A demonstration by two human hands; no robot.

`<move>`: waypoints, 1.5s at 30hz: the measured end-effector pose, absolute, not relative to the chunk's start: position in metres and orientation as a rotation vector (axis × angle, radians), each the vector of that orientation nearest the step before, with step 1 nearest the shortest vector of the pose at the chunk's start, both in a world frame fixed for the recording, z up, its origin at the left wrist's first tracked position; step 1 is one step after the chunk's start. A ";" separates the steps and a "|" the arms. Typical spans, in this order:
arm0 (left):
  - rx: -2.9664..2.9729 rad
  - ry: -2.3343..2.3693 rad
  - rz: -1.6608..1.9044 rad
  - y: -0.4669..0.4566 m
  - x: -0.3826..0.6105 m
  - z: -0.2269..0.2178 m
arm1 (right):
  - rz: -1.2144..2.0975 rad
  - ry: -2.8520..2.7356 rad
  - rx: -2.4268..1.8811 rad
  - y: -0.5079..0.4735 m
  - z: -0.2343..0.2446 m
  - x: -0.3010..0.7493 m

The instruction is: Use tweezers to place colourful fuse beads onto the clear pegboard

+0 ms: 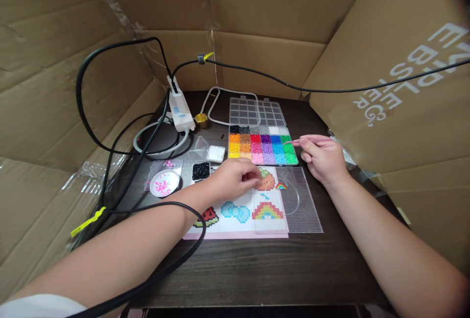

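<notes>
My left hand (235, 177) rests with fingers curled and pinched over a pattern sheet (242, 212) printed with a watermelon, a bow and a rainbow, right at a clear pegboard (299, 200) holding an orange bead figure (267, 181). What its fingertips pinch is hidden. My right hand (323, 157) grips pink tweezers (299, 141), whose tip reaches over the green compartments of the open bead box (262, 145), filled with rows of coloured beads.
A small dish of pink beads (164, 183), a tub of black beads (201, 171) and a tub of white beads (216, 153) sit at the left. A white power adapter (179, 110) and black cables (110, 161) cross the table. Cardboard walls (404, 87) surround it.
</notes>
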State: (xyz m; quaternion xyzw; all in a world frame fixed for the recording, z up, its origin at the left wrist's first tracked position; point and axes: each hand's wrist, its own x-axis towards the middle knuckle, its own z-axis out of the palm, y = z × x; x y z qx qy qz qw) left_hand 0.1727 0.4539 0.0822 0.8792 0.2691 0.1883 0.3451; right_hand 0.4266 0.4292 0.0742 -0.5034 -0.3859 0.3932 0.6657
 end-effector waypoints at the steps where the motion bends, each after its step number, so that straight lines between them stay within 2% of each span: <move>1: 2.289 0.696 0.480 0.454 0.173 0.081 | 0.899 -0.854 -1.121 0.427 0.076 0.426; 14: 2.346 0.651 0.439 0.456 0.171 0.072 | 0.966 -0.931 -0.995 0.379 0.117 0.405; 25: 2.319 0.658 0.449 0.455 0.174 0.080 | 1.137 -0.984 -1.093 0.348 0.082 0.400; 45: 2.302 0.661 0.511 0.454 0.175 0.085 | 1.129 -1.066 -1.190 0.359 0.079 0.416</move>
